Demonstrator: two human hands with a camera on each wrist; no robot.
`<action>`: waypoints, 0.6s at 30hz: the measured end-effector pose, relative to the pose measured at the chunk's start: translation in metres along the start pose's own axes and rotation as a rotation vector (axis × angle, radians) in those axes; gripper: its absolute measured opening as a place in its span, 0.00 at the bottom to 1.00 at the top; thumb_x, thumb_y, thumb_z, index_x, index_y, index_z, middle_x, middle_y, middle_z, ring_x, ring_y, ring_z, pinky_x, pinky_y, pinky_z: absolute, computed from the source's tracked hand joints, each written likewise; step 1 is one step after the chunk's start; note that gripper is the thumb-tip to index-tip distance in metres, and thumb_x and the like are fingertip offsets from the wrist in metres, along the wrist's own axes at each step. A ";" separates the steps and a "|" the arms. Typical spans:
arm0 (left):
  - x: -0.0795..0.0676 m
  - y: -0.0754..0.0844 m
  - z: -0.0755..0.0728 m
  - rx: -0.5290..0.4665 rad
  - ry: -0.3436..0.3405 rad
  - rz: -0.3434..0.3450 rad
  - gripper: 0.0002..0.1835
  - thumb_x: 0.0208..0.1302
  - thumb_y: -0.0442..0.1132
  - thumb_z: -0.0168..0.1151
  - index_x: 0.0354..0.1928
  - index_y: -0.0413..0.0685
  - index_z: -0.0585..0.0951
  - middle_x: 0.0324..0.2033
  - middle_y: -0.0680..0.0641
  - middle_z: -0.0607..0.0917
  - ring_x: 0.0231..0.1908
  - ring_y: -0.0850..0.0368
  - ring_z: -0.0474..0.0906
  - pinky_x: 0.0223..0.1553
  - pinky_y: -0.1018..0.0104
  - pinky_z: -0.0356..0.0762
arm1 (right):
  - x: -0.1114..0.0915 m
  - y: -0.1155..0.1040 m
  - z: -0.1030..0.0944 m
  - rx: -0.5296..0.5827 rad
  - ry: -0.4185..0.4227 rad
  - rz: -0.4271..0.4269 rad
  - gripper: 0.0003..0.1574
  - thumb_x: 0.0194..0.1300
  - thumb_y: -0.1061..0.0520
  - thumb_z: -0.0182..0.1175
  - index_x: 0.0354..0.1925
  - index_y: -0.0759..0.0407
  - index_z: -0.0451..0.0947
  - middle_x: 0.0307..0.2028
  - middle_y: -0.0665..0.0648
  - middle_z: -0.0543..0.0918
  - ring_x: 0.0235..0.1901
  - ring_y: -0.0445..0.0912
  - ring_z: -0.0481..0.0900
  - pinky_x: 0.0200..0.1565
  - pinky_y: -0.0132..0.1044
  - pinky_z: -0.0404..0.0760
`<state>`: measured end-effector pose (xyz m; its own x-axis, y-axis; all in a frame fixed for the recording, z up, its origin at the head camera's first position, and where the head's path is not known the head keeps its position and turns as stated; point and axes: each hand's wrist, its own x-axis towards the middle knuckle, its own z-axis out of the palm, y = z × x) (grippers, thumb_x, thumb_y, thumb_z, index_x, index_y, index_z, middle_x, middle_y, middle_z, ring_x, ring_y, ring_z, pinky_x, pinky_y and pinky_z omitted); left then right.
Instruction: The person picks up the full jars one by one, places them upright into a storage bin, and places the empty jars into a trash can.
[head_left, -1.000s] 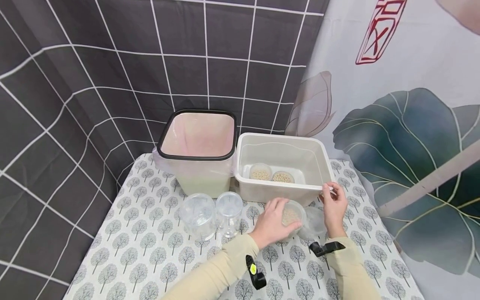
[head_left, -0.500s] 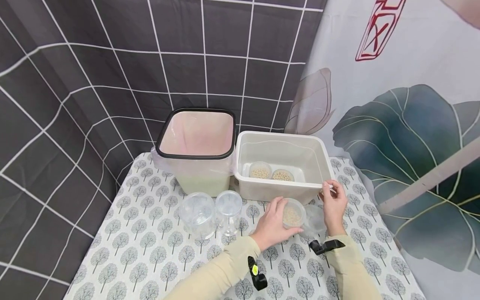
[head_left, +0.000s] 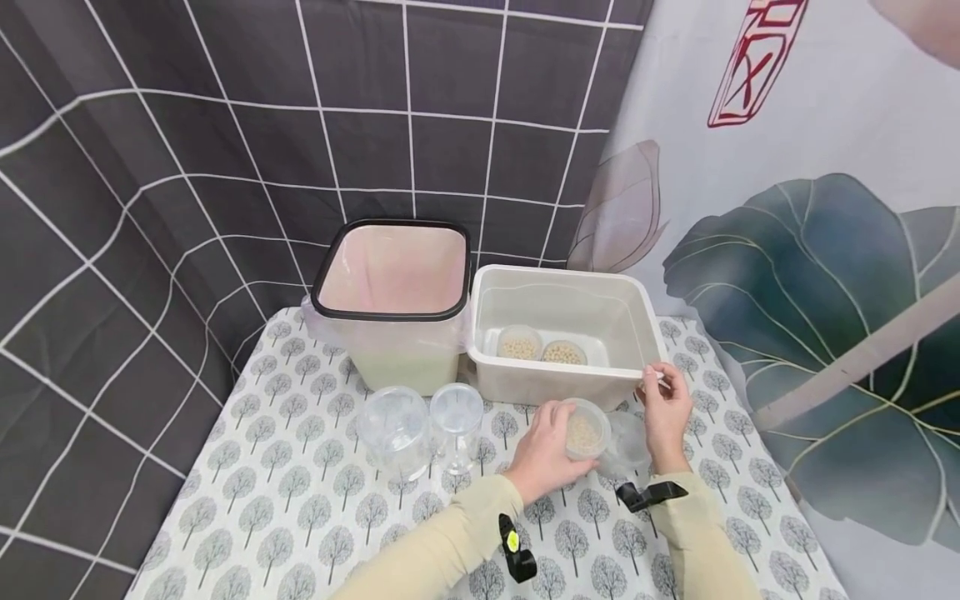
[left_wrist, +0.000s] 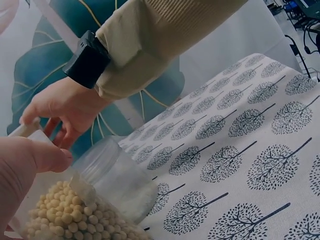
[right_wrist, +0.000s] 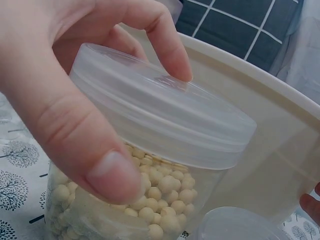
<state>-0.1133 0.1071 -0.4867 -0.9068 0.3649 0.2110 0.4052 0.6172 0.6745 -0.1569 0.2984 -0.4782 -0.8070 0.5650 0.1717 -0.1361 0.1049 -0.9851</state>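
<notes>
My left hand [head_left: 543,457] grips a clear plastic jar [head_left: 585,432] of pale soybeans by its side, just in front of the white bin [head_left: 517,379]. A frosted lid [right_wrist: 165,112] sits on that jar in the right wrist view, with the thumb low on its wall. My right hand [head_left: 666,417] pinches the bin's front right rim between thumb and fingers. Between the hands stands another clear jar [head_left: 628,446], partly seen; its contents cannot be made out. Inside the bin are two round jars of soybeans, a left one [head_left: 519,343] and a right one [head_left: 564,353].
Left of the white bin stands a taller bin [head_left: 405,367] with a black rim and a pinkish liner. In front of it are two clear lidded containers, a wide one [head_left: 396,429] and a narrower one [head_left: 457,425]. A tree-print cloth [head_left: 300,517] covers the table.
The left thumb has shifted down the jar's near side, and more of the jar's top shows. The right hand has stayed on the bin's rim.
</notes>
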 end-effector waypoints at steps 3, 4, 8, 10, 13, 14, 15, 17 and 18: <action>-0.001 0.000 0.000 -0.009 -0.003 -0.020 0.46 0.38 0.53 0.76 0.61 0.52 0.64 0.55 0.50 0.68 0.50 0.56 0.71 0.43 0.63 0.77 | -0.006 -0.007 0.000 0.001 -0.005 -0.001 0.17 0.67 0.57 0.55 0.47 0.69 0.70 0.37 0.53 0.69 0.38 0.46 0.74 0.39 0.22 0.78; -0.001 0.000 0.000 -0.016 -0.005 -0.027 0.46 0.37 0.53 0.77 0.60 0.52 0.65 0.55 0.50 0.69 0.49 0.57 0.71 0.43 0.62 0.77 | -0.007 -0.008 0.000 0.003 -0.007 -0.001 0.16 0.67 0.57 0.55 0.47 0.69 0.71 0.37 0.54 0.69 0.37 0.45 0.74 0.39 0.22 0.78; -0.001 0.000 -0.001 -0.028 -0.011 -0.044 0.45 0.36 0.53 0.77 0.59 0.53 0.66 0.53 0.51 0.70 0.48 0.57 0.72 0.42 0.61 0.78 | -0.008 -0.006 0.000 0.013 -0.003 0.013 0.17 0.66 0.55 0.56 0.47 0.67 0.72 0.37 0.54 0.69 0.37 0.42 0.73 0.39 0.22 0.78; 0.000 0.001 -0.002 -0.030 -0.010 -0.041 0.44 0.36 0.53 0.77 0.58 0.53 0.66 0.53 0.51 0.70 0.47 0.56 0.73 0.42 0.61 0.78 | -0.007 -0.003 -0.001 0.015 -0.002 0.020 0.18 0.66 0.54 0.56 0.47 0.66 0.72 0.37 0.54 0.69 0.37 0.42 0.73 0.39 0.22 0.78; 0.001 0.001 -0.005 -0.028 -0.011 -0.032 0.44 0.36 0.52 0.77 0.58 0.52 0.67 0.53 0.50 0.70 0.46 0.56 0.73 0.41 0.61 0.78 | -0.005 -0.002 0.000 0.002 -0.002 0.016 0.19 0.66 0.54 0.56 0.48 0.67 0.71 0.37 0.54 0.69 0.37 0.44 0.73 0.39 0.23 0.78; 0.001 0.002 -0.006 -0.021 -0.013 -0.029 0.44 0.36 0.52 0.77 0.58 0.52 0.67 0.53 0.50 0.70 0.46 0.56 0.73 0.41 0.62 0.78 | -0.005 -0.003 0.000 -0.001 -0.002 0.012 0.19 0.66 0.54 0.56 0.48 0.67 0.71 0.36 0.54 0.69 0.38 0.44 0.73 0.40 0.23 0.78; 0.002 0.002 -0.007 -0.016 -0.014 -0.024 0.44 0.36 0.53 0.77 0.58 0.52 0.67 0.53 0.50 0.70 0.47 0.56 0.73 0.41 0.62 0.78 | -0.005 -0.005 0.001 -0.002 -0.001 0.008 0.19 0.66 0.55 0.56 0.48 0.68 0.71 0.36 0.54 0.69 0.38 0.45 0.73 0.40 0.24 0.78; 0.003 0.003 -0.009 -0.006 -0.019 -0.018 0.45 0.36 0.54 0.77 0.58 0.52 0.67 0.53 0.51 0.71 0.47 0.57 0.73 0.42 0.63 0.78 | -0.006 -0.009 0.001 -0.004 0.001 0.000 0.18 0.66 0.55 0.56 0.48 0.68 0.71 0.36 0.54 0.69 0.38 0.46 0.73 0.40 0.24 0.78; 0.003 0.004 -0.010 -0.006 -0.022 -0.014 0.45 0.35 0.54 0.76 0.58 0.52 0.67 0.53 0.51 0.71 0.47 0.57 0.73 0.42 0.63 0.78 | -0.007 -0.011 0.002 0.002 0.002 -0.003 0.17 0.66 0.56 0.56 0.48 0.68 0.71 0.36 0.54 0.69 0.38 0.46 0.73 0.41 0.25 0.78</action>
<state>-0.1160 0.1037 -0.4757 -0.9096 0.3717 0.1855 0.3915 0.6179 0.6818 -0.1508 0.2919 -0.4685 -0.8052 0.5667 0.1745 -0.1397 0.1046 -0.9847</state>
